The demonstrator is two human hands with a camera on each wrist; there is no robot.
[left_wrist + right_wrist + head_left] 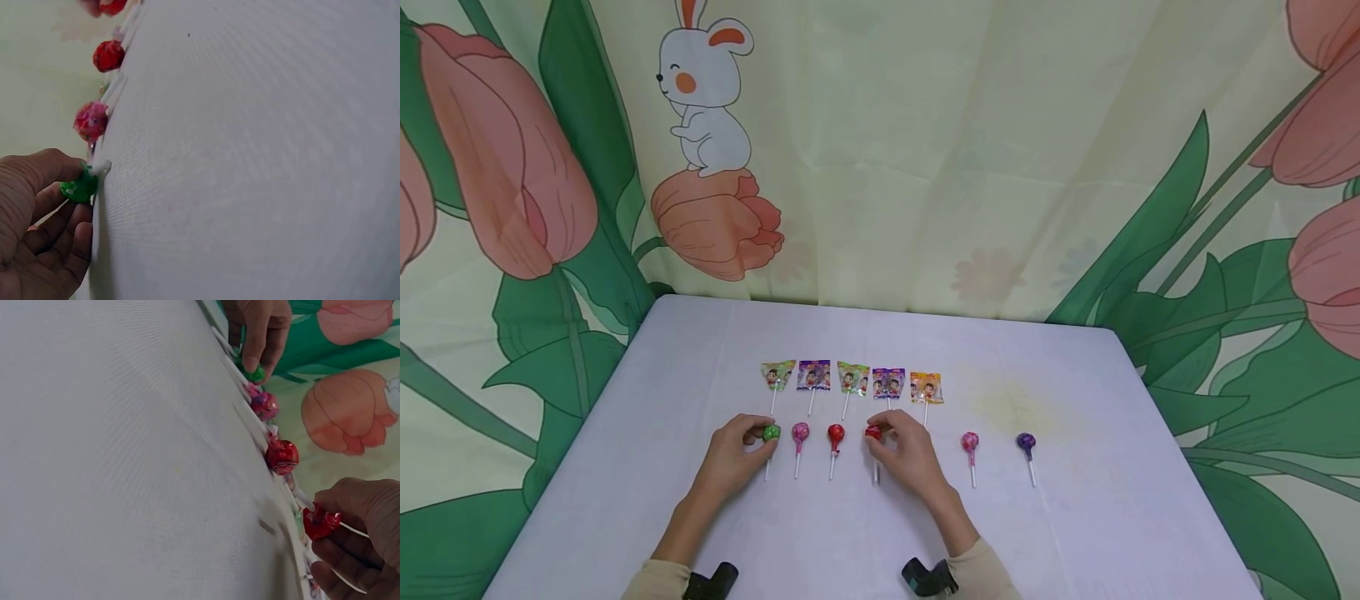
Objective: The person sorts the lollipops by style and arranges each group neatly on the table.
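Note:
My left hand pinches a green-wrapped lollipop by its round head, thumb on one side and fingers on the other, at the left end of the front row. My right hand pinches a red lollipop by its head, its white stick pointing toward me. Between the hands lie a pink lollipop and another red lollipop, sticks toward me. To the right of my right hand lie a second pink lollipop and a purple lollipop.
Behind the front row stretches a line of flat-bagged lollipops in green, purple and orange wrappers. A white cloth covers the table. A printed curtain hangs beyond its back edge.

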